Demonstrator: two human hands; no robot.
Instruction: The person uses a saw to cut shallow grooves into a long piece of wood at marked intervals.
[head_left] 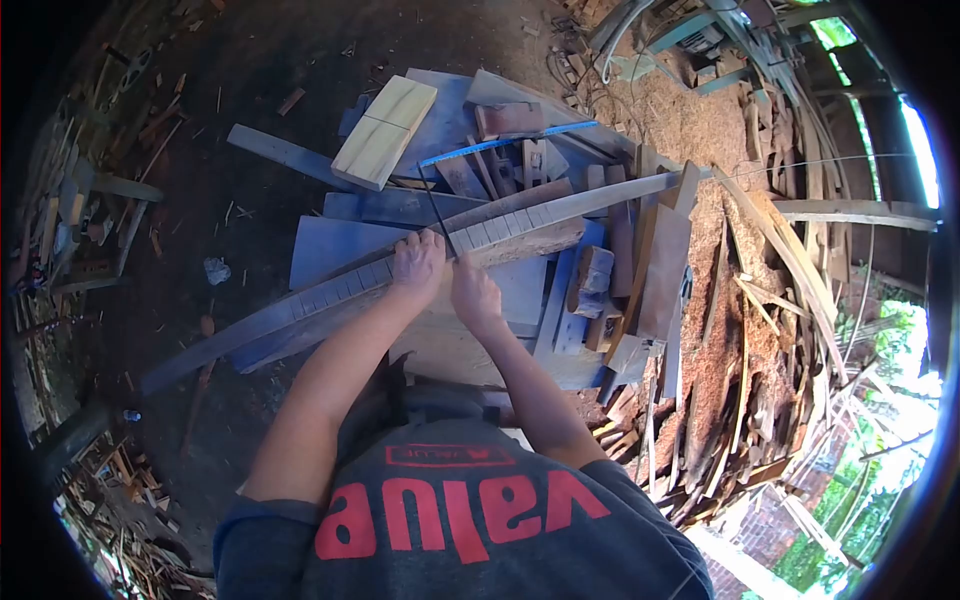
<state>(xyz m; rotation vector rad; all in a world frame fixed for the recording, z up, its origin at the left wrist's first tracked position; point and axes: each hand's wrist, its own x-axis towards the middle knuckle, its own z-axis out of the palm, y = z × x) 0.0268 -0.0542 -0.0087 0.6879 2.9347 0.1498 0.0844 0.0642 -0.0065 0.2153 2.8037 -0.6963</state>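
Note:
A long curved wooden strip (500, 228) lies slantwise over the work table, with a row of thin crosswise cuts along it. My left hand (418, 258) presses down on the strip near its middle, fingers curled over it. Just to the right, my right hand (477, 295) is closed at the near end of a thin dark saw (434, 205), seen nearly edge-on. The saw crosses the strip beside my left fingers; its handle is hidden in my fist. Past its far end lies a narrow blue bar (510, 143).
A pale wood block (385, 132) with a line across it lies at the table's far left. Several wood offcuts and blocks (592, 280) crowd the right side. Wood shavings (700, 110) and long scrap strips (790, 250) cover the ground to the right.

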